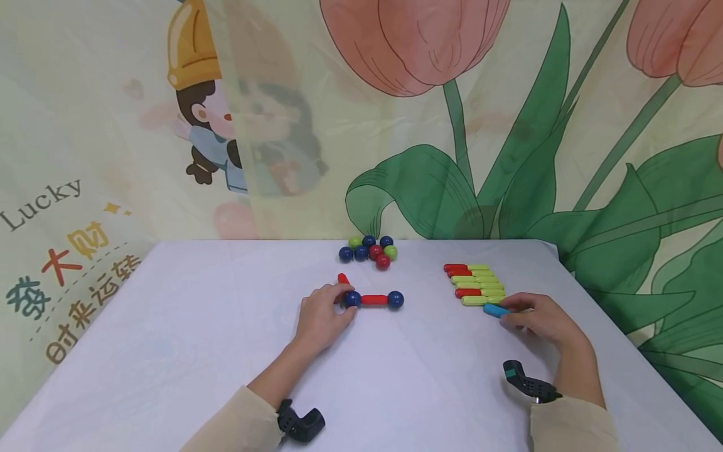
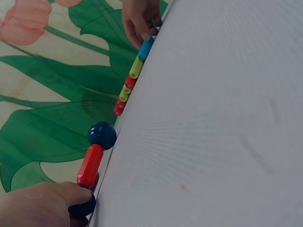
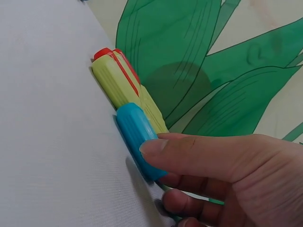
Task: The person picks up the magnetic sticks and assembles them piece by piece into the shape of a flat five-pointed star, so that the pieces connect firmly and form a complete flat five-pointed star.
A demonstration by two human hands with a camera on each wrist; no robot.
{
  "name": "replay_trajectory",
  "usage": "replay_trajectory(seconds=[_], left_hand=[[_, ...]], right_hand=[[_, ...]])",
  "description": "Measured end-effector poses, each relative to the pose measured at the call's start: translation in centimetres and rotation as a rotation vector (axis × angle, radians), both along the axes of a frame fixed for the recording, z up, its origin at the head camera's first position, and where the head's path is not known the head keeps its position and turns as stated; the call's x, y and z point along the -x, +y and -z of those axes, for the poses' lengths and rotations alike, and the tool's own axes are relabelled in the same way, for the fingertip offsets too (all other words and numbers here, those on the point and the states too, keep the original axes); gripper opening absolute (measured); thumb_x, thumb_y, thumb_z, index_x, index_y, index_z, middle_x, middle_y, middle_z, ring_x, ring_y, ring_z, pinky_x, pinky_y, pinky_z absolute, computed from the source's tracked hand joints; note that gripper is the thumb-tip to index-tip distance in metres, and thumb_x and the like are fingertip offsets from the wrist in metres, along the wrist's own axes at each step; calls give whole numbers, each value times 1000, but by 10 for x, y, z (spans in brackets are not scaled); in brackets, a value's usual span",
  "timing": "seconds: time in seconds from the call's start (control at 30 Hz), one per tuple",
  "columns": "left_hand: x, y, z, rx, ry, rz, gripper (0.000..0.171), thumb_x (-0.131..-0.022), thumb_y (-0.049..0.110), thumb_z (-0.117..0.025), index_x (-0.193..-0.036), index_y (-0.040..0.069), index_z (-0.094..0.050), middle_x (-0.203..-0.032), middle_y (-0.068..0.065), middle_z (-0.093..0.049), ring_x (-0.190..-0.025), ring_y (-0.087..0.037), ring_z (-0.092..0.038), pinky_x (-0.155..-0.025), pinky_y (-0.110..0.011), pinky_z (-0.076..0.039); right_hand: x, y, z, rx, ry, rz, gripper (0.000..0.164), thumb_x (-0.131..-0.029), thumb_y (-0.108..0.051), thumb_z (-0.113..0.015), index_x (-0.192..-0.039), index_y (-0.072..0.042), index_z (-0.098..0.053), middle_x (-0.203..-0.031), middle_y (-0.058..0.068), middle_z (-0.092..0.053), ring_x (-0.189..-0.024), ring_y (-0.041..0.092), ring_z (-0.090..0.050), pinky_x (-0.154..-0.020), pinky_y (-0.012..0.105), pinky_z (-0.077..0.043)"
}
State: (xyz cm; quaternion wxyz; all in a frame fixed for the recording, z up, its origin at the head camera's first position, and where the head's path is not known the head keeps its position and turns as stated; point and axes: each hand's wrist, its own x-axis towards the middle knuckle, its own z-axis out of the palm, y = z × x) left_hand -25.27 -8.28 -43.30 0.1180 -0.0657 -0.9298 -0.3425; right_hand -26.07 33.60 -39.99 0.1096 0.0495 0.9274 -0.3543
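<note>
Here, the left hand [image 1: 323, 319] pinched a navy ball [image 1: 353, 299] between thumb and fingers; a red rod [image 1: 374, 300] joined it to a second navy ball [image 1: 395, 300] above the white tabletop [image 1: 423, 376]. The right hand [image 1: 543, 319] had thumb and fingers clamped on a blue rod [image 1: 494, 310], perhaps touching the nearest yellow-green rod [image 1: 474, 301]. Navy, red and green balls [image 1: 361, 253] clustered farther back.

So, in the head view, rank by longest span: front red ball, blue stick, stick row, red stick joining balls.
Stick row
Red stick, blue stick: unsure, the right grip partly covers the latter
Front red ball
</note>
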Motion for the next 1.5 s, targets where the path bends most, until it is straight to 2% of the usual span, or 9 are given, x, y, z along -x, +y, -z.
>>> replay_trajectory(seconds=[0.3, 0.6, 0.73, 0.93, 1.17, 1.5], left_hand=[[0, 0, -1, 3, 0, 0, 38, -88, 22, -81, -125, 17, -73, -110, -5, -73, -106, -25, -64, -88, -45, -47], [-1, 1, -1, -3, 0, -3, 38, -88, 22, -81, -125, 18, -73, -111, -5, -73, -107, -25, -64, -89, -44, -48], [-1, 1, 0, -10, -4, -4, 39, -88, 22, -81, -126, 18, -73, -111, -5, -73, -108, -25, -64, -91, -45, -48], [-1, 1, 0, -14, -2, -4, 38, -88, 21, -82, -125, 18, -73, -111, -5, -73, -108, -25, -64, -91, -46, -48], [-2, 0, -1, -17, -2, -2, 38, -88, 21, -81, -125, 17, -73, -110, -5, -73, -107, -25, -64, -91, -46, -48], [0, 0, 1, -10, 10, -1, 38, -87, 21, -82, -124, 18, -74, -109, -5, -74, -106, -24, -64, -89, -45, -48]], right_hand=[[2, -3, -2, -43, -18, -13, 50, -90, -26, -77, -130, 2, -65, -109, 15, -60, -98, 27, -54, -73, 31, -51], [-2, 0, -3, -14, -9, -35, 53, -92, -31, -76, -132, 1, -63, -118, 18, -63, -100, 27, -55, -75, 30, -51], [-2, -3, -4, 30, -7, -34, 56, -95, -34, -73, -137, 0, -60, -120, 18, -63, -100, 27, -56, -75, 31, -52], [1, -15, -4, 92, 47, -69, 57, -99, -37, -68, -141, -1, -57, -110, 13, -65, -97, 26, -57, -75, 31, -54], [11, -47, -6, 207, 114, -51, 59, -100, -40, -67, -145, -4, -56, -123, 17, -60, -93, 24, -57, -74, 29, -55], [22, -81, -4, 340, 140, -22, 47, -100, -33, -67, -136, -3, -61, -107, 13, -65, -91, 23, -59, -73, 28, -53]])
